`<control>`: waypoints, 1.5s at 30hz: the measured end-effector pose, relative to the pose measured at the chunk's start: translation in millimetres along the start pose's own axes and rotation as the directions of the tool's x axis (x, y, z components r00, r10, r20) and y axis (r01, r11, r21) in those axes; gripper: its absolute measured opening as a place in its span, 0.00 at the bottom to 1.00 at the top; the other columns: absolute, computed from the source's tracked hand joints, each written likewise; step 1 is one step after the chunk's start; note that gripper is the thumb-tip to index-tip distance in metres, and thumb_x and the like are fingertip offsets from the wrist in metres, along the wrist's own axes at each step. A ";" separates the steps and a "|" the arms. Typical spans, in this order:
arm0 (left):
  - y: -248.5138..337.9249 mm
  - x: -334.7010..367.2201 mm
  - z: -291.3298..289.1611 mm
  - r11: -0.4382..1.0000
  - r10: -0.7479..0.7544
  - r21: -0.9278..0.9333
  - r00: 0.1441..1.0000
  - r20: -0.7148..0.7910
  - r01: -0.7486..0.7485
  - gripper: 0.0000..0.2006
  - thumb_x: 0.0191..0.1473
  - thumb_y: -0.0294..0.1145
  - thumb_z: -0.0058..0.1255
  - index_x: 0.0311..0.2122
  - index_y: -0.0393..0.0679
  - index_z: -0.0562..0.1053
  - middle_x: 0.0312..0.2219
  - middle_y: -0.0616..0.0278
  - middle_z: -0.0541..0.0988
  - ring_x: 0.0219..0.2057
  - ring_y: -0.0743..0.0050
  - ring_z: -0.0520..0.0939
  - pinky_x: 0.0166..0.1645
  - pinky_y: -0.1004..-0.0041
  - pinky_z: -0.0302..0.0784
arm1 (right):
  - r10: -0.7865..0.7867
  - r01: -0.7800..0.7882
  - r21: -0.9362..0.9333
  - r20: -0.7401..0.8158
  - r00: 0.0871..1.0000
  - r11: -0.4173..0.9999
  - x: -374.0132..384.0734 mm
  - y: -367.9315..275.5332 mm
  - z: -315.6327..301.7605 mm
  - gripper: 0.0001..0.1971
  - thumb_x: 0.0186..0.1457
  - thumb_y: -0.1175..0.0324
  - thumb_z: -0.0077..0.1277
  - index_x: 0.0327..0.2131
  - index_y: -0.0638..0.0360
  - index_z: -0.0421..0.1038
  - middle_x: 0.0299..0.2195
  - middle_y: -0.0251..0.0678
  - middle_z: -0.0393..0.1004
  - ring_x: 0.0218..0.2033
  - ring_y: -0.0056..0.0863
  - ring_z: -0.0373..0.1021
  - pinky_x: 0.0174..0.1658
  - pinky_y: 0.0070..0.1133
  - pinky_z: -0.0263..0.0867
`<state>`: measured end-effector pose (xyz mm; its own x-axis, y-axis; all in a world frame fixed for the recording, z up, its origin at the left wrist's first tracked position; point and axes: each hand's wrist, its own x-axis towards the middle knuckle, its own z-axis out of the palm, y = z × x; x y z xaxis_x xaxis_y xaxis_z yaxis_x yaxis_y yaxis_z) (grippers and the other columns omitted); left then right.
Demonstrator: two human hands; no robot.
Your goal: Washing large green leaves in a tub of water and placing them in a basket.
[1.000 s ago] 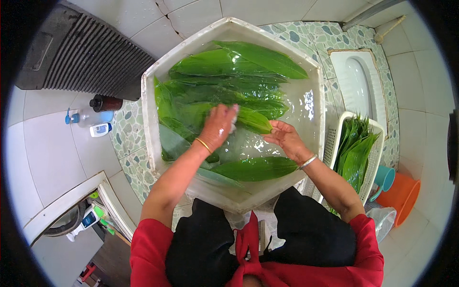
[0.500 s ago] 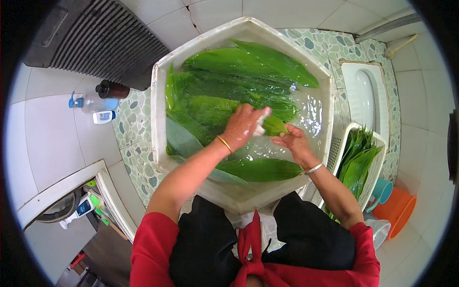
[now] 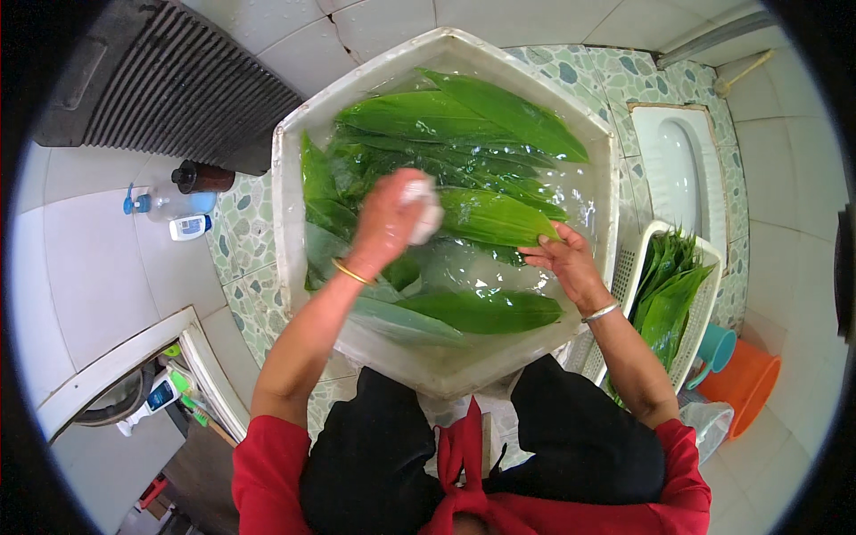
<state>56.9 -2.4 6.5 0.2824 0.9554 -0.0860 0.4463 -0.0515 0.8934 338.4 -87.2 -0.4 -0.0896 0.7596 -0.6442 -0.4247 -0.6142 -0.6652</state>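
Observation:
A white tub [image 3: 308, 343] of water holds several long green leaves. My right hand [image 3: 571, 259] pinches one end of a broad green leaf [image 3: 490, 216], which stretches leftward over the water. My left hand [image 3: 388, 218], a bit smeared by motion, is closed round a wet white cloth [image 3: 426, 212] near the leaf's left end. Whether the cloth touches the leaf I cannot tell. Other leaves [image 3: 428, 116] lie in the water at the far side, and a single leaf [image 3: 486, 312] floats on the near side.
A white plastic basket [image 3: 706, 308] with a heap of leaves stands right of the tub. Beside it are a teal mug [image 3: 716, 346] and an orange bucket [image 3: 744, 388]. A squat toilet [image 3: 682, 169] lies far right. Bottles [image 3: 190, 227] and a black ridged panel [image 3: 187, 85] are left.
My left hand has moved left with the white cloth, away from my right hand. The held leaf now shows more of its length, and my right hand has shifted slightly right.

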 end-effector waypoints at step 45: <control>61.1 -41.8 10.9 0.907 -0.066 -0.393 0.972 0.227 0.154 0.12 0.51 0.26 0.45 0.42 0.42 0.65 0.34 0.57 0.75 0.36 0.71 0.76 0.42 0.72 0.72 | -0.382 0.650 -0.733 0.553 0.740 0.200 -18.2 27.7 36.8 0.19 0.41 0.85 0.43 0.40 0.63 0.69 0.46 0.50 0.62 0.38 0.47 0.68 0.38 0.28 0.67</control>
<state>81.6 -48.7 59.9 0.4377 0.8657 -0.2429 0.1147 0.2142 0.9700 295.2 -110.2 6.8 -0.4019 0.9156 -0.0138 0.5168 0.2144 -0.8288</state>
